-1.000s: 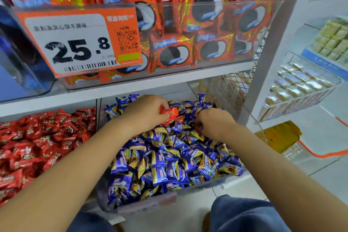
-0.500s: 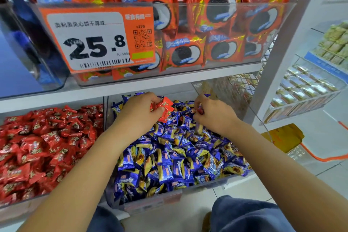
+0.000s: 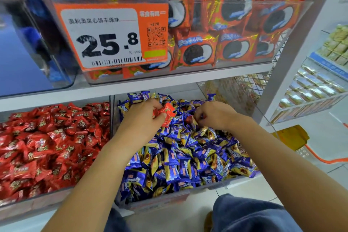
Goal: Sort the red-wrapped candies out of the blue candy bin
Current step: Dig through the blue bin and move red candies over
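Observation:
A clear bin (image 3: 156, 203) on the lower shelf is heaped with blue-and-yellow wrapped candies (image 3: 184, 160). My left hand (image 3: 145, 118) hovers over the back of the heap and grips red-wrapped candies (image 3: 167, 114) between thumb and fingers. My right hand (image 3: 214, 114) sits just to the right, fingers curled down into the pile, pinching at a red wrapper (image 3: 190, 119) that barely shows among the blue ones. Left of the blue bin stands a bin of red-wrapped candies (image 3: 49, 141).
The shelf above carries a clear bin of orange cookie packs (image 3: 226, 24) with an orange price tag (image 3: 113, 34) reading 25.8. A white upright post (image 3: 293, 47) borders the bin on the right. More shelves (image 3: 316, 90) and a yellow object (image 3: 290, 135) lie beyond.
Both hands lifted slightly toward the back of the blue bin. The left hand still holds the red candies; the right hand has gone from digging lower in the pile to pinching at a red wrapper.

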Motion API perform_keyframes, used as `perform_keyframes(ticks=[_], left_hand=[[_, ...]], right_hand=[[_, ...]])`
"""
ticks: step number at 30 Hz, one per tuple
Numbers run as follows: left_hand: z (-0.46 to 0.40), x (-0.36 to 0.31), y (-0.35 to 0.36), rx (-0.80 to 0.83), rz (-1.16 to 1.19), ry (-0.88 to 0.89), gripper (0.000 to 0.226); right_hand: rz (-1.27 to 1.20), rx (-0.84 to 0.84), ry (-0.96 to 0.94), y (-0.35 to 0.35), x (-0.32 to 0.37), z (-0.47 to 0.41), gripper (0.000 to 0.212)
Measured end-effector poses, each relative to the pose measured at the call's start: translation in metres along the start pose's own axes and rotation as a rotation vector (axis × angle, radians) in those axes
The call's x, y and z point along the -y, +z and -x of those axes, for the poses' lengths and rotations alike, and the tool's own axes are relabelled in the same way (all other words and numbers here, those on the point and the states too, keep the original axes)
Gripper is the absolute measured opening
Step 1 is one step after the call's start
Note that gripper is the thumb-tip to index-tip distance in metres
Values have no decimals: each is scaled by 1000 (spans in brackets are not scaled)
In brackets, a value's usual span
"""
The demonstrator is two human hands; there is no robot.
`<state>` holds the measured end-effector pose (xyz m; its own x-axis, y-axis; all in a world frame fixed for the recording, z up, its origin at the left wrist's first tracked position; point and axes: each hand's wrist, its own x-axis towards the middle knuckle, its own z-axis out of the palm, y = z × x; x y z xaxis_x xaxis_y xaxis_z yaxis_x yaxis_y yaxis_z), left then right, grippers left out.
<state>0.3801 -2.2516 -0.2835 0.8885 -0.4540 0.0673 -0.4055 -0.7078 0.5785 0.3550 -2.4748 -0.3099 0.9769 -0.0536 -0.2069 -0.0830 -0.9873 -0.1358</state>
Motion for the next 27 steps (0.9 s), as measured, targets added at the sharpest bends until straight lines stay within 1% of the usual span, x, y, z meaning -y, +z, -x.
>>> perform_keyframes(ticks=[2,4,7,9,12,15,17,19,21,24,27], left_hand=[[1,-1,1,8,-4,7,31],[0,-2,2,8,-5,11,32],[0,-1,4,9,-4,12,32],[0,0,5,9,-4,13,31],[-1,3,4,11,15,7,31],[-3,5,2,18,33,4,31],[-4,6,2,2,72,-3,31],[-2,6,3,-23,123,-13,30],[-1,5,2,-50,153,-14,31],[2,2,-2,-71,143,17,39],[3,3,1,-6,73,55,39]], right_hand=[[-48,-77,1,1,-3,6,11],[-95,-142,40,1,-4,12,14],[-38,-138,25,2,-2,13,30],[-28,-127,-17,5,3,8,35],[-29,-119,-24,9,10,-1,24],[-58,-165,23,8,10,-2,13],[-229,-227,28,7,9,3,13],[-483,-282,34,4,9,10,17],[-689,-285,57,-1,9,18,22],[-824,-254,88,-5,8,30,22],[-852,-222,127,-9,4,40,18]])
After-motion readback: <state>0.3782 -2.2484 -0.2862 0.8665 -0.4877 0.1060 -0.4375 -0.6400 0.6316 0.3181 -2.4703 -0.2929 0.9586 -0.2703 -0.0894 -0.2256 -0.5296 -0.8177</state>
